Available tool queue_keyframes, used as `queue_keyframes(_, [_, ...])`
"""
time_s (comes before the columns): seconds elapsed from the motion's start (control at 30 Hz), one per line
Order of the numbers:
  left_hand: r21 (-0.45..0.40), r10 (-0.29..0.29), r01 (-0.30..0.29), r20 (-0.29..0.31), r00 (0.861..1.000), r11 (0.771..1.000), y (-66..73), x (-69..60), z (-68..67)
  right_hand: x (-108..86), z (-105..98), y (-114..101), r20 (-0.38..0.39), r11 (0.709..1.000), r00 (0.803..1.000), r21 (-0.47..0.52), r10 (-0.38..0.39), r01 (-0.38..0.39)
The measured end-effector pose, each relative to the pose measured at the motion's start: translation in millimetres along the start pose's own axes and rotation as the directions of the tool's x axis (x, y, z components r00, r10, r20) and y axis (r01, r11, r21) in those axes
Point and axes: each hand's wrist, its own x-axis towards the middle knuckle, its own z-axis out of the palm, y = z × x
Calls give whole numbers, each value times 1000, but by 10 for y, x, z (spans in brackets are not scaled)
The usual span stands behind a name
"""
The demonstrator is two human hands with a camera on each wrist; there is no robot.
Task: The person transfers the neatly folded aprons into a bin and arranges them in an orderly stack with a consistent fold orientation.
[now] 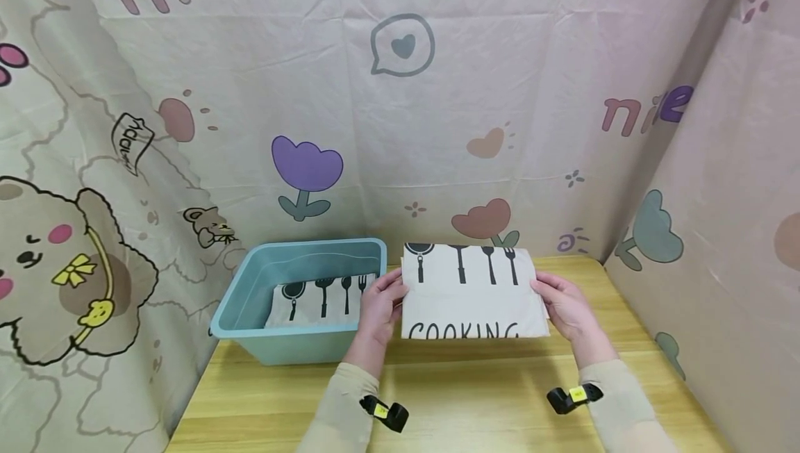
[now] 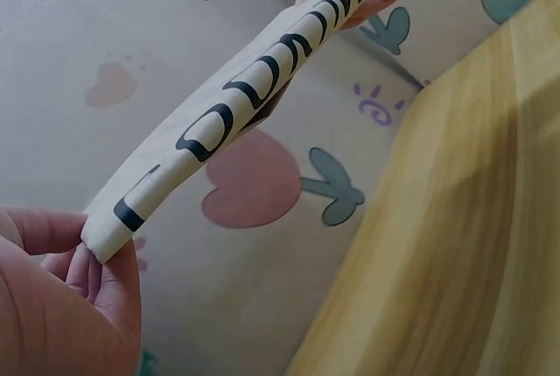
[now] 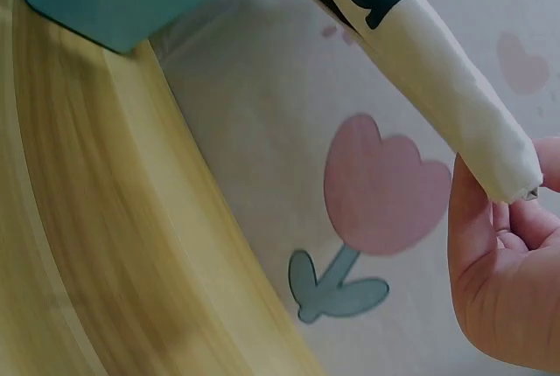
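Observation:
Both hands hold up a folded white cloth printed with black kitchen utensils and the word COOKING. My left hand pinches its left edge, thumb on the front face. At the opposite edge my right hand grips it the same way. In the left wrist view the cloth appears edge-on as a thick folded layer, raised off the table. The right wrist view shows the right hand with its thumb and fingers around a corner of the cloth.
A light blue plastic bin stands left of the held cloth. Inside it lies another folded cloth with a similar utensil print. The wooden table meets a patterned curtain at the back and sides.

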Motion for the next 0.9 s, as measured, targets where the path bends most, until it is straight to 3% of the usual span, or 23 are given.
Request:
queue_keyframes(0.27, [18,18,-18,1,1000,1000,151,-6,-254,60,240,46,29,1000,1000,11,5,-5])
queue_keyframes(0.6, [1,50,-50,-18,999,999,315,-4,-476,117,518,115,64,999,998,43,-21,18])
queue_keyframes(0.7, [9,54,-54,-31,998,999,355,-1,-525,153,552,172,100,998,993,40,-56,52])
queue_keyframes(0.83, [13,58,-58,-48,997,998,400,-2,-585,204,576,242,200,989,972,96,-126,109])
queue_keyframes(0.9, [16,60,-60,-48,997,998,417,-1,-618,216,611,250,208,988,969,102,-136,117])
